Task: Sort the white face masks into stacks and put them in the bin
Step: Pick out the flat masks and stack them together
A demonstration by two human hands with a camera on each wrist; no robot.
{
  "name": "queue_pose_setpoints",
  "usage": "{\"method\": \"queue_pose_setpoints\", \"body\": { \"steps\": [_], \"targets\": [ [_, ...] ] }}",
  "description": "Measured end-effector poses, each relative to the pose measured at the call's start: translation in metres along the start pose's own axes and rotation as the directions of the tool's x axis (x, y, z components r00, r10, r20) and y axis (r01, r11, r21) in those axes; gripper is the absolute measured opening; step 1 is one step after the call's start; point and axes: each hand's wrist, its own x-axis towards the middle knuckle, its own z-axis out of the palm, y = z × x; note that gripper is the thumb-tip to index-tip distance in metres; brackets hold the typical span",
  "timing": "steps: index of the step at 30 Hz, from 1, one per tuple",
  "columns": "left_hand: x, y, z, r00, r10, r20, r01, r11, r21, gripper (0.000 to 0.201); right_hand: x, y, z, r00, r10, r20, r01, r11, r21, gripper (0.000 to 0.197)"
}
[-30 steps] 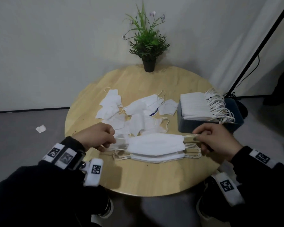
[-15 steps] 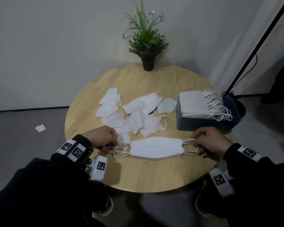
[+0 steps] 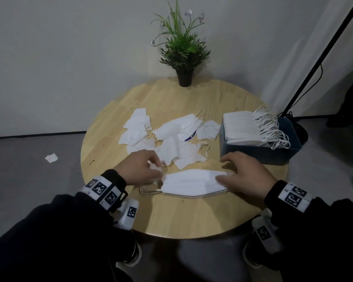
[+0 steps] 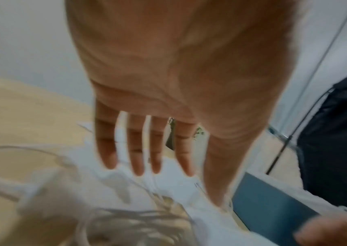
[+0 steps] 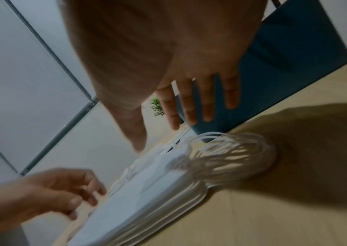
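A small stack of white face masks (image 3: 192,185) lies flat near the front of the round wooden table (image 3: 192,216). My left hand (image 3: 145,167) hovers at the stack's left end, over the edge of the loose masks (image 3: 167,137), fingers straight and spread (image 4: 138,149), holding nothing. At the stack's right end is my right hand (image 3: 243,174), also with straight fingers (image 5: 189,93), above the ear loops (image 5: 227,153), the thumb close to the top mask. The blue bin (image 3: 261,153) just behind it holds a tall stack of masks (image 3: 243,127).
A potted plant (image 3: 183,49) stands at the table's far edge. A black stand pole (image 3: 318,62) leans at the right. A scrap of white paper (image 3: 51,158) lies on the floor to the left. The bin reaches the table's right edge.
Both hands let go of the ear loops and opened. The mask they held stretched out now lies on the stack, and the hands have moved in towards its ends.
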Motion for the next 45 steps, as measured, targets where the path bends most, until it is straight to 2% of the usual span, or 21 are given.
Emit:
{"method": "queue_pose_setpoints", "body": {
  "steps": [3, 5, 7, 13, 20, 22, 24, 26, 27, 29, 31, 32, 35, 37, 41, 43, 45],
  "targets": [
    [-0.009, 0.025, 0.022, 0.965, 0.236, 0.112, -0.247, 0.964, 0.096, 0.053, 0.004, -0.007, 0.015, 0.974, -0.130, 0.184, 0.149, 0.984, -0.093, 0.087],
    [-0.013, 0.034, 0.038, 0.939, 0.288, 0.190, -0.325, 0.922, 0.210, 0.061, 0.006, -0.010, 0.025, 0.956, -0.141, 0.257, 0.187, 0.968, -0.166, 0.097],
    [-0.010, 0.036, 0.050, 0.919, 0.318, 0.232, -0.379, 0.876, 0.300, 0.058, 0.007, -0.013, 0.031, 0.948, -0.147, 0.281, 0.211, 0.954, -0.212, 0.096],
    [0.004, 0.029, 0.054, 0.916, 0.342, 0.207, -0.398, 0.830, 0.390, 0.044, 0.012, -0.013, 0.035, 0.951, -0.164, 0.261, 0.233, 0.938, -0.257, 0.081],
    [0.005, 0.026, 0.059, 0.914, 0.362, 0.183, -0.405, 0.821, 0.401, 0.041, 0.013, -0.015, 0.035, 0.955, -0.151, 0.254, 0.224, 0.930, -0.292, 0.072],
    [0.005, 0.025, 0.058, 0.913, 0.357, 0.200, -0.407, 0.831, 0.379, 0.040, 0.013, -0.014, 0.034, 0.954, -0.143, 0.264, 0.215, 0.939, -0.270, 0.078],
    [0.004, 0.025, 0.051, 0.913, 0.343, 0.223, -0.400, 0.863, 0.310, 0.042, 0.012, -0.015, 0.032, 0.951, -0.138, 0.277, 0.208, 0.948, -0.242, 0.091],
    [0.006, 0.025, 0.040, 0.908, 0.367, 0.203, -0.406, 0.890, 0.209, 0.045, 0.011, -0.018, 0.031, 0.951, -0.198, 0.236, 0.247, 0.947, -0.205, 0.096],
    [0.007, 0.025, 0.036, 0.907, 0.388, 0.164, -0.413, 0.896, 0.162, 0.041, 0.011, -0.020, 0.030, 0.953, -0.238, 0.190, 0.273, 0.944, -0.185, 0.090],
    [0.009, 0.027, 0.033, 0.905, 0.421, 0.066, -0.426, 0.896, 0.125, 0.023, 0.013, -0.024, 0.030, 0.952, -0.289, 0.099, 0.300, 0.945, -0.130, 0.061],
    [0.009, 0.029, 0.036, 0.911, 0.410, 0.030, -0.409, 0.897, 0.169, 0.010, 0.015, -0.027, 0.032, 0.954, -0.287, 0.091, 0.295, 0.950, -0.102, 0.034],
    [0.009, 0.029, 0.040, 0.915, 0.400, 0.048, -0.401, 0.895, 0.197, 0.009, 0.016, -0.026, 0.034, 0.955, -0.273, 0.119, 0.287, 0.951, -0.115, 0.027],
    [0.012, 0.027, 0.053, 0.915, 0.381, 0.134, -0.404, 0.871, 0.279, 0.013, 0.020, -0.025, 0.044, 0.960, -0.214, 0.178, 0.244, 0.956, -0.164, 0.025],
    [0.015, 0.026, 0.055, 0.918, 0.369, 0.146, -0.396, 0.873, 0.284, 0.013, 0.023, -0.025, 0.044, 0.964, -0.190, 0.186, 0.219, 0.964, -0.153, 0.025],
    [0.019, 0.030, 0.040, 0.924, 0.328, 0.197, -0.362, 0.917, 0.169, 0.009, 0.028, -0.027, 0.040, 0.970, -0.152, 0.193, 0.175, 0.979, -0.109, 0.019],
    [0.027, 0.031, 0.025, 0.928, 0.334, 0.166, -0.352, 0.931, 0.093, 0.006, 0.029, -0.032, 0.038, 0.987, -0.114, 0.110, 0.112, 0.993, 0.025, 0.008],
    [0.043, 0.031, 0.009, 0.945, 0.326, 0.036, -0.327, 0.945, 0.020, 0.005, 0.032, -0.038, 0.037, 0.996, -0.081, 0.025, 0.074, 0.976, 0.206, 0.007]
  ]
}}
